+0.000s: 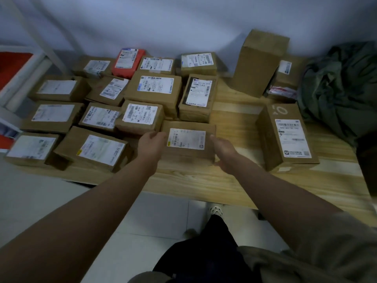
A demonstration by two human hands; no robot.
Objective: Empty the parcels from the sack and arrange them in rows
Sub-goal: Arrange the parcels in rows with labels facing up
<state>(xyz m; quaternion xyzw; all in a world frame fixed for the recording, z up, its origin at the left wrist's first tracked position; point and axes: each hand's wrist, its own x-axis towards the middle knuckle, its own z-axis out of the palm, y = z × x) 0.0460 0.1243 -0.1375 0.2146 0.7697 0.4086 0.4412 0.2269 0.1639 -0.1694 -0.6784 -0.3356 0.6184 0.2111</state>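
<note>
Against a pale wall, the wooden counter (234,180) spans most of the view and carries everything. At its far right end a dark green sack (342,86) lies crumpled. Next in size, a tall brown box (259,64) stands upright near the wall, just left of the sack, and a long labelled box (285,135) lies on the right part of the counter, well apart from the rest. Across the left half, brown parcels (98,111) lie label-up in rough rows, close together, with one red parcel (129,62) in the back row.

Closest to the counter's front edge, a small brown parcel (188,142) sits at the right end of the front row, just beside its neighbours. The left hand (151,145) has its grip on that parcel's left side, fingers curled against the edge. The right hand (223,153) holds the right side, thumb up along the edge and fingers bent round the near corner. Both forearms reach in from below.
</note>
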